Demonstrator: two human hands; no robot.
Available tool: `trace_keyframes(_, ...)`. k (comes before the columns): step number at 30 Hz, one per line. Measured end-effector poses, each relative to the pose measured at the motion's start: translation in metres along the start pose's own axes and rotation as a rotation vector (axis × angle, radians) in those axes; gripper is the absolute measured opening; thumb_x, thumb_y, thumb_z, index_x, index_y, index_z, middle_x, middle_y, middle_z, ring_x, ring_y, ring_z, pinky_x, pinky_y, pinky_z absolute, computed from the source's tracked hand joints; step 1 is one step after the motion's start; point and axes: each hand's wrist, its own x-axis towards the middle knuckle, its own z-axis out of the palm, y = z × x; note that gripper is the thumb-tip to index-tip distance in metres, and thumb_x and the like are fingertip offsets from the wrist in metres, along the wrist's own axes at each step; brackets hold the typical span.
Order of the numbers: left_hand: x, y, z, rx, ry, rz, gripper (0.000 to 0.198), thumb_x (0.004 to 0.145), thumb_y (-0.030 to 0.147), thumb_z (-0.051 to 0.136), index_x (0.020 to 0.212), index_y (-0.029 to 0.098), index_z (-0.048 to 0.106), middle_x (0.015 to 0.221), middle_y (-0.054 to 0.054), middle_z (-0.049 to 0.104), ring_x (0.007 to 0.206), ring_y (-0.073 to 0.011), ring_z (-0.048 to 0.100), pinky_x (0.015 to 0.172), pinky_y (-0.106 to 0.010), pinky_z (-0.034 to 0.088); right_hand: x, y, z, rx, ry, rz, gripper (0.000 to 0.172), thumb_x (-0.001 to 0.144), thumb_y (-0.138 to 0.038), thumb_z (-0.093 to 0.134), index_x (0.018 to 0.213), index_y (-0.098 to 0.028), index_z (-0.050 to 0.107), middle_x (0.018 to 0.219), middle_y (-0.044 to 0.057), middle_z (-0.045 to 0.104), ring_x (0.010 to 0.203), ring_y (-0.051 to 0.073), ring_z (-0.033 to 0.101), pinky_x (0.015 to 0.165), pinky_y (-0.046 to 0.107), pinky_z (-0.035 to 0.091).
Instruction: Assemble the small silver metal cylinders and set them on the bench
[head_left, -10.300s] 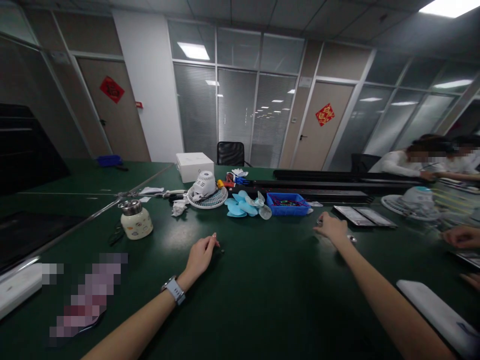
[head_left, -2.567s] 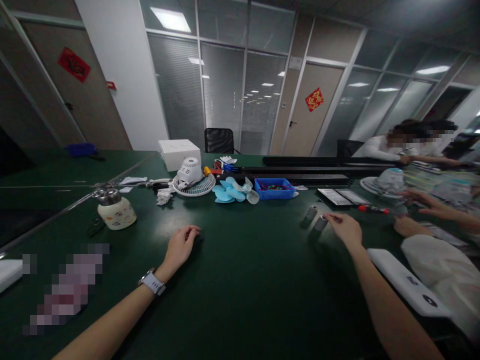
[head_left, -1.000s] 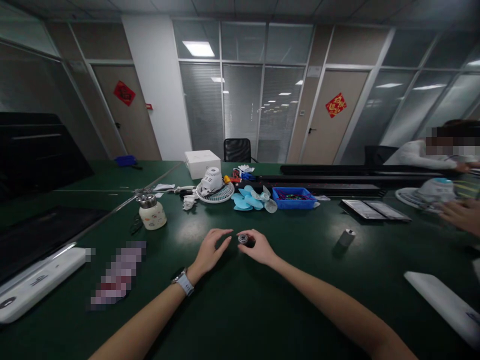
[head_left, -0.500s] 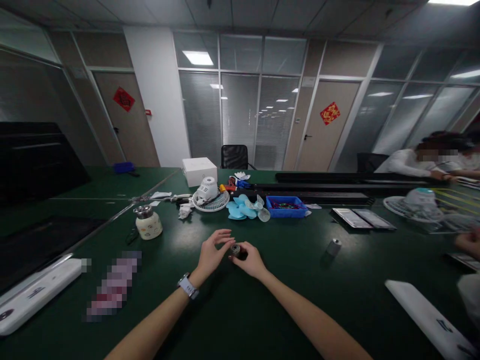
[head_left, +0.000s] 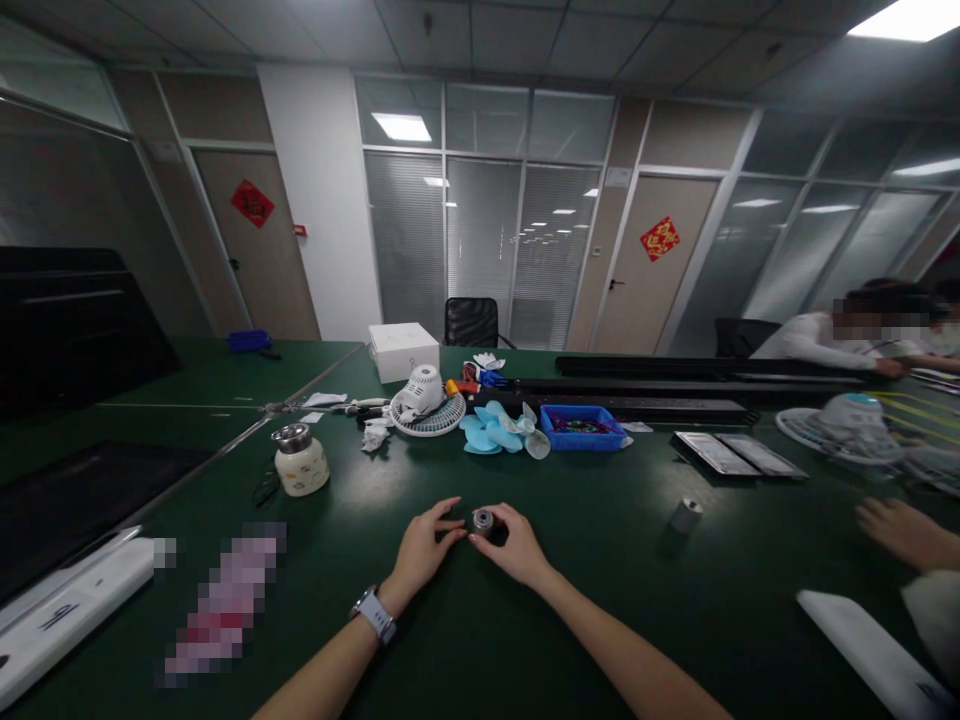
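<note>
In the head view, a small grey metal cylinder with a round opening in its top (head_left: 483, 520) stands upright at the middle of the dark green table (head_left: 585, 640). My right hand (head_left: 517, 545) has its thumb and fingers closed round the cylinder from the right. Just to the left is my left hand (head_left: 429, 545), its fingers spread and curved, with the thumb tip close to the cylinder; whether it touches is hard to see. A similar metal cylinder (head_left: 686, 516) sits by itself farther right.
Blue fan blades (head_left: 491, 430), a blue tray of small parts (head_left: 581, 440) and a white fan housing (head_left: 424, 395) lie beyond my hands. A cream jar (head_left: 301, 465) stands left. On the right, a co-worker's hand (head_left: 907, 532) hovers near a white panel (head_left: 870, 645).
My left hand's fingers have moved slightly off the cylinder, while the right hand keeps hold. The co-worker's hand has come farther into view from the right. The whole view has shifted slightly.
</note>
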Motion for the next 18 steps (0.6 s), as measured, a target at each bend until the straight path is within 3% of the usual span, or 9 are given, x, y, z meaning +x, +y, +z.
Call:
trace_keyframes(9,0.0,-0.006,0.001,-0.036,0.016,-0.021,0.062,0.078,0.034,0.067,0.136,0.024,0.048,0.113,-0.005,0.071,0.125,-0.0215,0.053,0.108,-0.04,0.037,0.001,-0.001,-0.003,-0.006,-0.012,0.001,0.036,0.072,-0.032,0.074,0.105,-0.02,0.069,0.098,0.006,0.066,0.091,0.02,0.062,0.082,0.032,0.05)
trace_keyframes(13,-0.002,-0.002,-0.001,-0.089,0.063,-0.045,0.051,0.087,0.042,0.053,0.134,0.022,0.049,0.119,-0.006,0.068,0.117,-0.0204,0.06,0.103,-0.038,0.042,0.0,0.003,-0.001,-0.015,-0.007,0.018,0.037,0.07,-0.033,0.076,0.104,-0.02,0.069,0.096,0.005,0.066,0.087,0.019,0.063,0.079,0.032,0.051)
trace_keyframes(16,-0.004,-0.001,-0.003,-0.074,0.11,-0.075,0.048,0.091,0.047,0.044,0.13,0.02,0.052,0.114,-0.007,0.07,0.109,-0.0217,0.064,0.097,-0.038,0.046,-0.006,0.012,-0.027,-0.032,0.072,0.034,0.036,0.074,-0.037,0.073,0.105,-0.02,0.069,0.098,0.006,0.068,0.089,0.02,0.064,0.081,0.034,0.052)
trace_keyframes(18,-0.004,-0.003,-0.004,-0.056,0.145,-0.098,0.048,0.091,0.05,0.042,0.127,0.02,0.054,0.109,-0.007,0.072,0.105,-0.0231,0.065,0.093,-0.038,0.048,-0.012,0.023,-0.07,-0.074,0.18,0.054,0.038,0.077,-0.042,0.069,0.109,-0.02,0.068,0.103,0.008,0.069,0.094,0.021,0.065,0.086,0.036,0.052)
